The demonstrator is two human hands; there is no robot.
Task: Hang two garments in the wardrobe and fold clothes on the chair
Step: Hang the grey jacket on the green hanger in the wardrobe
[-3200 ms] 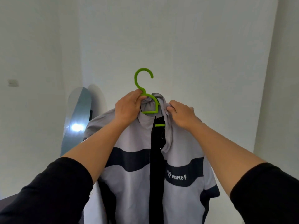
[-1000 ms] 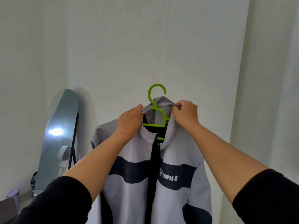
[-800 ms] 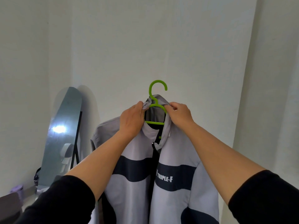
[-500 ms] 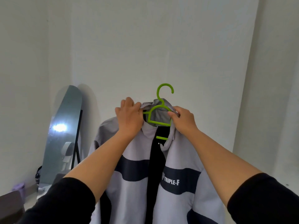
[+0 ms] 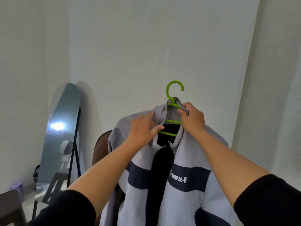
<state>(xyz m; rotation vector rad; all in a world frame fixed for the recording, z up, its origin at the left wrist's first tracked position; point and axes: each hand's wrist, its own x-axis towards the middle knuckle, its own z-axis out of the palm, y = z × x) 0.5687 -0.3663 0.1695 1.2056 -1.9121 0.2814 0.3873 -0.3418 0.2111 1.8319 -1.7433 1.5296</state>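
Jacket (image 5: 187,160) hangs on its green hanger (image 5: 172,103), right hand (image 5: 193,119) gripping the collar, left hand (image 5: 143,129) smoothing with loose fingers; the wardrobe rail comes next.

Single wide-angle view, worn on the head, facing forward and slightly upward toward a plain white wall (image 5: 146,46) filling the upper frame. Close range: both forearms reaching in from the lower corners, grey jacket with dark navy bands (image 5: 187,193) on a bright green plastic hanger (image 5: 172,95) at centre right, within arm's length. Farther off at lower left, a tall leaning mirror with black frame (image 5: 61,136). No second view, so no shared area.
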